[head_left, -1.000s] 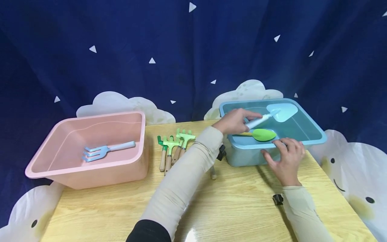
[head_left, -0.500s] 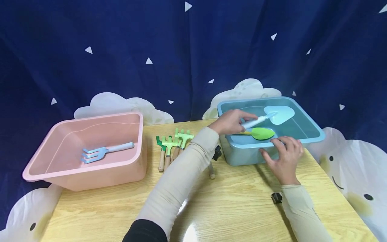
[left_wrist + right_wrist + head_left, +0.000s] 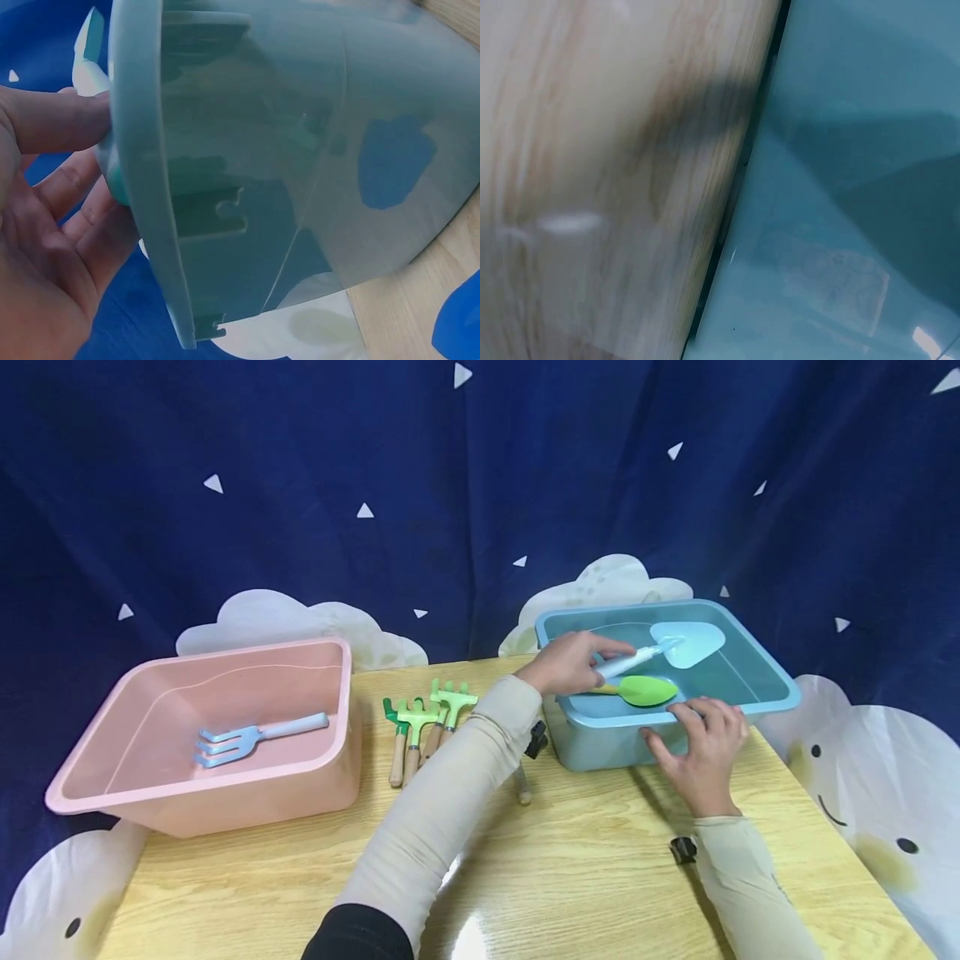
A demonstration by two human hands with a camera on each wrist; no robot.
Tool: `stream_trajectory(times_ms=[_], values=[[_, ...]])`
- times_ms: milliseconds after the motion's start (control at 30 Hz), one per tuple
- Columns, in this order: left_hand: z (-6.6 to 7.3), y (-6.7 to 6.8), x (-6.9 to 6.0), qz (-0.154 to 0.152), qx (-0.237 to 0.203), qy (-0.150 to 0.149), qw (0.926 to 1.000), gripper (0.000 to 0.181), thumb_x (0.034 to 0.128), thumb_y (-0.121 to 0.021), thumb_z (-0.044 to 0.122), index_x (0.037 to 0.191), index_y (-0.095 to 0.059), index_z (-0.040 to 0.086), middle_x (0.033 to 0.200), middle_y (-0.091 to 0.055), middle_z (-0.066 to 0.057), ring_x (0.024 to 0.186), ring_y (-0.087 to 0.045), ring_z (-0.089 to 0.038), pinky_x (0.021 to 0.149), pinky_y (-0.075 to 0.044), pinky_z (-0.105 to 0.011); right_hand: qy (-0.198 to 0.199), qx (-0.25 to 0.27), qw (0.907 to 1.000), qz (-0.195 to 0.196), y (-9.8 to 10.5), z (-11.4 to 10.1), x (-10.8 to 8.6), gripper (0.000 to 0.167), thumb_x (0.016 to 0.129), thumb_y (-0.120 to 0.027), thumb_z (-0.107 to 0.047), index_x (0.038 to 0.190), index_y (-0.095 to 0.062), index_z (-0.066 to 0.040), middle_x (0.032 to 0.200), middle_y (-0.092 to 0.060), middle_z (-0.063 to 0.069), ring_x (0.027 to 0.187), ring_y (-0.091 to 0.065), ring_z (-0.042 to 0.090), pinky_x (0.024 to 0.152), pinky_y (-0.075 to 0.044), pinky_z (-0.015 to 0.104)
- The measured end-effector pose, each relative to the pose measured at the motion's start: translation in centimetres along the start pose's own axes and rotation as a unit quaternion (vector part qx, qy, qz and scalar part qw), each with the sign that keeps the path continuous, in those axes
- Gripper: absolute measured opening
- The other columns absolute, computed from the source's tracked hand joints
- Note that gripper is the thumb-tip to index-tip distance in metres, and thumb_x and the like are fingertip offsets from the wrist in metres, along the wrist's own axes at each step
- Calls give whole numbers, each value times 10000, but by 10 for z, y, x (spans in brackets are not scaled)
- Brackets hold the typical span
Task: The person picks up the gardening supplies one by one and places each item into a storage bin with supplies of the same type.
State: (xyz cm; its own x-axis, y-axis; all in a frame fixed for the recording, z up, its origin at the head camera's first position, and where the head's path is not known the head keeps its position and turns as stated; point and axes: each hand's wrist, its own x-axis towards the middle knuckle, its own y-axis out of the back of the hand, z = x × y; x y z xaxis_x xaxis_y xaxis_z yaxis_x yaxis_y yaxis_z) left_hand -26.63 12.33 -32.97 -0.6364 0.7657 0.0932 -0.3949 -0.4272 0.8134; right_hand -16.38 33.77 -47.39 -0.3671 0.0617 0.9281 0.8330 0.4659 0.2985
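In the head view my left hand grips the white-and-pale-blue handle of a light blue garden trowel inside the blue basin. Its broad blade points toward the back right. Just in front of it, a green trowel with a yellow handle lies in the basin. My right hand holds the basin's front rim, fingers over the edge and thumb against the outer wall. The left wrist view shows my left hand beside the basin's rim, with part of the trowel above the fingers.
At the left stands a pink basin with a light blue hand fork in it. Several small green rakes with wooden handles lie between the basins, partly behind my left arm. Another wooden handle shows beyond that arm.
The trowel blade sits slightly lower in the blue basin than a second ago, with my left hand still on its handle. My right hand stays on the rim. The head view has shifted a little.
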Motion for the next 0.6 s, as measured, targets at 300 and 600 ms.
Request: stream_trajectory(times_ms=[300,600], values=[[-2,-4,5,147,-249,-118,9995,557,903,-582,4,1396,-578,263,1326,-660,18,939,-646,-124,654,-459,-186,6,-11,10000,24,-1,0,0,527,803,-700,-516,966,-666,-16,1027,-614,220,1076,-494,417,1104,-211,560],[-9,0,1,-17,-587,-373,9976,536,924,-627,80,1434,-534,215,1520,-501,19,1511,-317,-144,1098,-406,-224,17,-70,10000,-40,-1,1,-1,536,818,-695,-530,969,-658,-17,1040,-607,219,1082,-489,415,1082,-217,604]])
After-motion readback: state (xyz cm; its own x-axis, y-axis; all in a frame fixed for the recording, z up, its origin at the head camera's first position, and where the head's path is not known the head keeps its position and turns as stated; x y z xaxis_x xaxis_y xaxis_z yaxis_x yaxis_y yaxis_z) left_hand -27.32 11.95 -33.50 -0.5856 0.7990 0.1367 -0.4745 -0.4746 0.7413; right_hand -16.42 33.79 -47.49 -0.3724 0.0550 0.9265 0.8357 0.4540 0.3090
